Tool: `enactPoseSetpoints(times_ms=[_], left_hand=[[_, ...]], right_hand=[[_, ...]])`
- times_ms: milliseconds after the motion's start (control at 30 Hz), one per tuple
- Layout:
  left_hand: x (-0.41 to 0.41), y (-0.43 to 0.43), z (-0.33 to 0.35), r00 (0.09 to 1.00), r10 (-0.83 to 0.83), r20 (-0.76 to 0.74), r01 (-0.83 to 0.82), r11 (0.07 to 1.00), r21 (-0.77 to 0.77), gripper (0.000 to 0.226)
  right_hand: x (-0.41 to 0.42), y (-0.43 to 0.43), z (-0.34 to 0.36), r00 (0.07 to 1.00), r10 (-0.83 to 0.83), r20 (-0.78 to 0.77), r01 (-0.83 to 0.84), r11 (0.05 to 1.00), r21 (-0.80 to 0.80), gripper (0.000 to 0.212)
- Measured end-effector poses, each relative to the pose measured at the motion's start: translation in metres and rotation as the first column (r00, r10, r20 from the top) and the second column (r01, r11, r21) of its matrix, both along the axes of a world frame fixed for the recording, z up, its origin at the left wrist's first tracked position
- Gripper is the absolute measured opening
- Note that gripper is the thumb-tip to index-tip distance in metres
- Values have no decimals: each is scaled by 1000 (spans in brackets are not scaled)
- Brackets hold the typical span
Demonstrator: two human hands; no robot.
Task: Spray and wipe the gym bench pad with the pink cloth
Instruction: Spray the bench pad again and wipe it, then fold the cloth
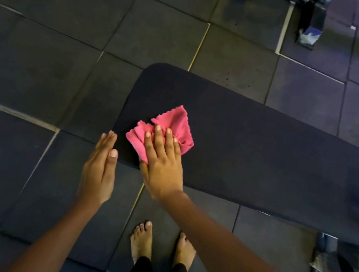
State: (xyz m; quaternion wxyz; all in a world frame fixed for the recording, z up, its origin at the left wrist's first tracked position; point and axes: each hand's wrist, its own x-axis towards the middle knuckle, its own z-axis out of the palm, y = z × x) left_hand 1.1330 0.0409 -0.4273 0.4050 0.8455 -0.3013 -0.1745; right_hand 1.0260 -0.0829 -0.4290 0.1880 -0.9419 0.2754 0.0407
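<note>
A: Now, where's the pink cloth [176, 124]?
B: Bunched on the bench pad [262, 161], 9 o'clock end, under the right hand [161, 168], fingers flat, slightly spread. Left hand [99, 170] straight-fingered, empty.
A: Advice?
B: Press with the palm; sweep toward 3 o'clock, overlapping passes.

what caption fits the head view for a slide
Right hand presses the pink cloth onto the bench pad near its rounded end; left hand hovers open beside it.
</note>
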Motion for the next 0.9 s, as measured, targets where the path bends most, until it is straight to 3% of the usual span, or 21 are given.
enactPoseSetpoints(times_ms=[100, 167, 233, 300, 433, 533, 600, 700, 800, 900], left_hand=[[3, 2, 7, 997, -21, 74, 24, 999, -39, 45], [7, -4, 12, 988, -81, 131, 91, 993, -77, 41], [13, -14, 16, 973, -161, 167, 178, 979, -98, 37], [19, -26, 19, 946, -278, 168, 287, 957, -36, 37], [26, -48, 23, 909, -396, 127, 373, 911, 174, 49], [36, -63, 28, 927, -373, 46, 350, 902, 251, 46], [41, -69, 30, 928, -371, -18, 360, 885, 297, 35], [43, -66, 36, 903, -428, 30, 401, 867, 296, 19], [44, -57, 47, 836, -546, 48, 528, 826, 199, 27], [41, -47, 61, 836, -533, -128, 542, 839, 49, 35]], right_hand=[[-9, -14, 10, 990, 141, 7, -141, 989, 31, 68], [-20, -21, 23, 989, 118, 85, -128, 984, 127, 66], [-32, -21, 35, 964, -86, 253, 37, 981, 192, 53], [-41, -20, 40, 877, -338, 341, 274, 936, 223, 33], [-43, -15, 33, 799, -582, 150, 485, 773, 409, 36], [-34, -16, 30, 703, -699, 135, 544, 650, 531, 27], [-29, -17, 33, 666, -731, 145, 545, 611, 574, 18], [-27, -15, 41, 695, -682, 227, 469, 669, 576, 19], [-36, -7, 51, 740, -602, 301, 333, 716, 613, 32], [-53, -3, 60, 731, -609, 307, 215, 633, 743, 29]])
